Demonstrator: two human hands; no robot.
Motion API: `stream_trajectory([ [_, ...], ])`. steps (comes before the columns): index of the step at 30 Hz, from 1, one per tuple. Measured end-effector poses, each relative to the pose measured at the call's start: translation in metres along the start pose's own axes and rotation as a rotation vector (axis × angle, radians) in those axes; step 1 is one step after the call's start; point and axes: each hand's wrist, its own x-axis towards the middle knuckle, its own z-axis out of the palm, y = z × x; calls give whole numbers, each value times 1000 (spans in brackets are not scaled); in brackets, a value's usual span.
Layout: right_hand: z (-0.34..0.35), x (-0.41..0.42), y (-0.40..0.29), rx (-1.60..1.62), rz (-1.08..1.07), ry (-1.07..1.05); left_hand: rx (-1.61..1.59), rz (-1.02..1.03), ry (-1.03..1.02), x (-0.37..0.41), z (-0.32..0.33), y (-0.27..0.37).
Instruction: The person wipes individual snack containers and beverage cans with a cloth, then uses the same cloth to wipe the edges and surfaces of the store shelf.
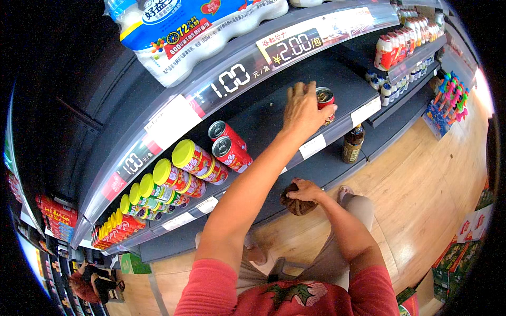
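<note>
On the dark shelf, my left hand grips a small red drink can near the shelf's front edge. The thumb lies across the can's front and the fingers reach behind it. Lower down, in front of the shelf unit, my right hand clutches a crumpled brown cloth. Two red cans with silver tops, one of them the nearer can, stand left of my left forearm. Beyond them are stacked tins with yellow lids.
A dark bottle stands on the lower shelf. Above my left hand runs an upper shelf edge with price strips, bearing packed white bottles. Small bottles and colourful toys are at right. Another person sits far left.
</note>
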Motion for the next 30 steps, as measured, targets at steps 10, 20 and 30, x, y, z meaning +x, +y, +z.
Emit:
stream_trajectory([
  [10, -8, -4, -1, 44, 35, -3, 99, -97, -236, 11, -11, -1],
  [20, 0, -1, 1, 33, 11, 26, 421, -259, -397, -14, -95, -39],
  [30, 6, 5, 11, 9, 55, 13, 499, -300, -620, -25, -113, -39],
])
